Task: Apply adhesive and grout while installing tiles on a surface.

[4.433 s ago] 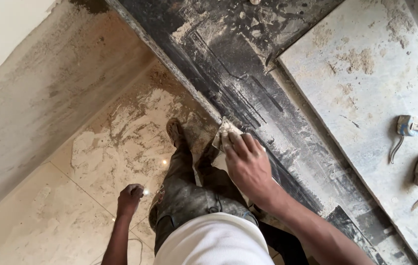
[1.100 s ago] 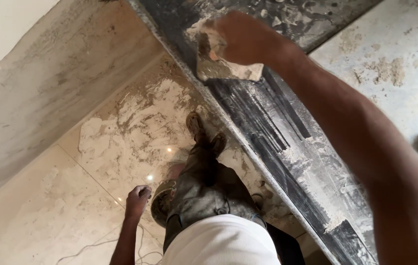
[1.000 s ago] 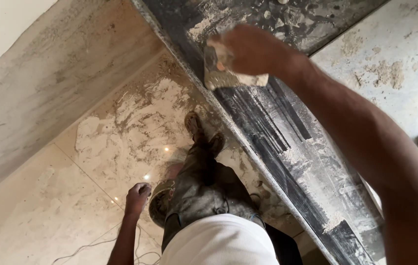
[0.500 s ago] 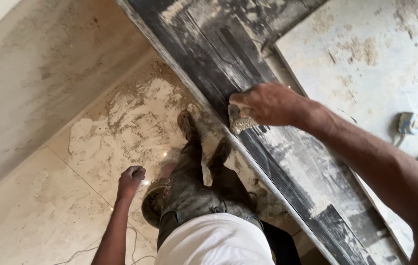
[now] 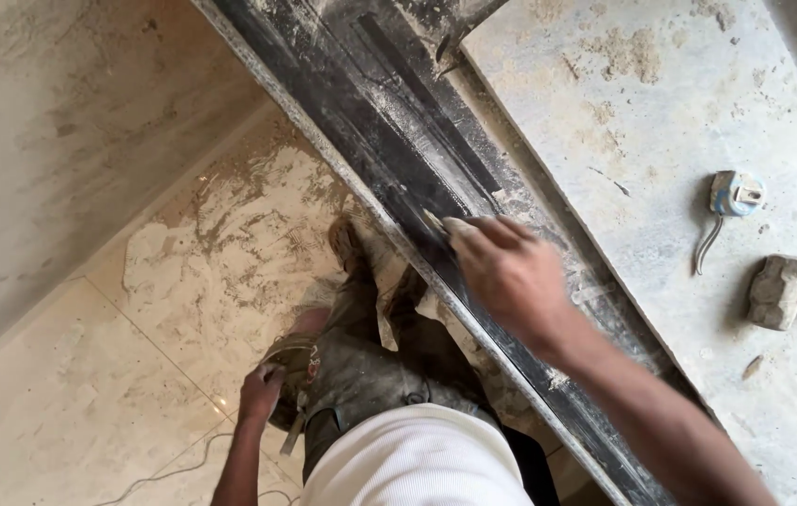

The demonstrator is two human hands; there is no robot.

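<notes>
My right hand (image 5: 511, 272) presses down on a long black stone strip (image 5: 389, 122) streaked with pale dust and filler. Its fingers are closed over a pale flat scraper (image 5: 433, 223), of which only the tip shows at the fingertips. My left hand (image 5: 261, 392) hangs low by my thigh, fingers curled on the rim of a dusty round container (image 5: 291, 356) that my leg partly hides. My dusty trousers and shoes (image 5: 347, 245) stand on the floor beside the strip.
A grey dusty slab (image 5: 661, 141) lies right of the strip, with a stone-headed mallet (image 5: 778, 290) and a small blue-and-white tool with a metal hook (image 5: 728, 201) on it. Cream floor tiles (image 5: 71, 403) carry mortar smears and a thin cable (image 5: 164, 473). A dusty wall (image 5: 61, 122) rises at left.
My right hand has drawn the scraper down along the black strip toward me, from its far end to the middle. My left hand has stayed low by my thigh.
</notes>
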